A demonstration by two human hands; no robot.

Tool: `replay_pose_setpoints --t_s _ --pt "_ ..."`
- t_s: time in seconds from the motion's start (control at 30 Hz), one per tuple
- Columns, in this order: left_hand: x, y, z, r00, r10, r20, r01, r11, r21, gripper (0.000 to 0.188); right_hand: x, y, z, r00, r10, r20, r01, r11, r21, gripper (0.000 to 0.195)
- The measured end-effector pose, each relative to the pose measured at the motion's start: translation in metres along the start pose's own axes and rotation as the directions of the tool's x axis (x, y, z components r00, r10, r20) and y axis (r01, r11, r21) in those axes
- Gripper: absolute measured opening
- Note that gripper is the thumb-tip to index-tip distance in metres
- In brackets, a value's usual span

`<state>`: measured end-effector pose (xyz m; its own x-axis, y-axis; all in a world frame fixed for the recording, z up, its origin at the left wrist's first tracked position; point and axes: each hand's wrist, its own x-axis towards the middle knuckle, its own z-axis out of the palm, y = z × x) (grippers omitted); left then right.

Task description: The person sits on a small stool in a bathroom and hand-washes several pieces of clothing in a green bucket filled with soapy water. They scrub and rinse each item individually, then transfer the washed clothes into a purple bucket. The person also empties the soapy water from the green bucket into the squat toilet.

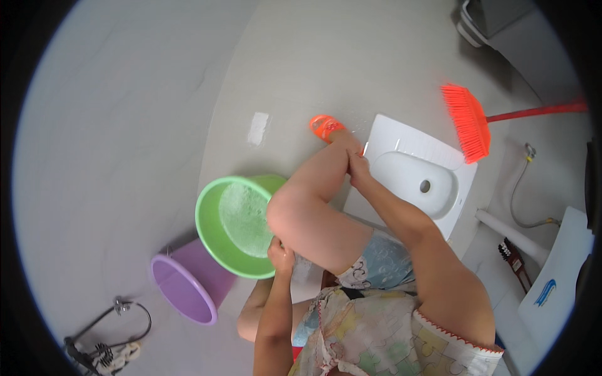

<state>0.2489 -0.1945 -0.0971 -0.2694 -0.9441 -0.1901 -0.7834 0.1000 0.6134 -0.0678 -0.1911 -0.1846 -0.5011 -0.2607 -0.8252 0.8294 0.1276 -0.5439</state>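
My left hand (281, 255) is curled into a fist below my raised right knee, at the near rim of a green plastic bucket (201, 225). Foamy water (242, 218) stands in the bucket. Nothing shows in that fist, though its inner side is hidden. Against the lower part of my raised right leg (312, 174), my right hand (359, 169) is clasped, its fingers partly out of sight behind the leg. An orange plastic slipper (327, 127) is on that foot, beside a white squat toilet (418, 127).
A purple plastic bucket (211, 268) lies tipped beside the green one. An orange broom (470, 124) is beyond the toilet. A brown-handled brush (515, 265), a white pipe (510, 235) and a flexible hose (512, 197) are at the right. A tap with a hose (121, 305) is lower left.
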Motion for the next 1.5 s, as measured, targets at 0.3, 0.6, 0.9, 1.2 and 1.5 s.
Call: replay_pose_setpoints --t_s 0.3,0.6,0.9,1.2,1.5 --pt "0.001 0.009 -0.003 0.999 0.04 -0.015 -0.039 0.996 0.084 0.024 0.008 -0.007 -0.016 1.0 0.012 0.011 -0.009 0.976 -0.216 0.022" --pt "0.003 0.02 -0.007 0.997 0.019 -0.076 -0.011 0.995 0.099 0.024 -0.07 -0.049 0.002 0.961 -0.067 0.267 0.174 0.899 -0.402 0.021" --pt "0.001 -0.009 -0.015 0.977 -0.159 -0.14 0.133 0.975 -0.181 0.023 -0.22 -0.038 0.246 0.345 0.119 0.931 0.68 0.652 -0.336 0.026" --pt "0.032 -0.096 0.035 0.221 -0.786 0.577 0.166 -0.553 -0.816 0.04 -0.081 0.247 0.124 0.939 0.323 0.117 -0.198 0.786 -0.585 0.026" --pt "0.13 -0.116 -0.127 0.798 -0.56 -0.222 -0.529 -0.475 -0.703 0.046 -0.215 0.209 0.326 0.41 0.442 0.798 -0.293 0.892 -0.343 0.047"
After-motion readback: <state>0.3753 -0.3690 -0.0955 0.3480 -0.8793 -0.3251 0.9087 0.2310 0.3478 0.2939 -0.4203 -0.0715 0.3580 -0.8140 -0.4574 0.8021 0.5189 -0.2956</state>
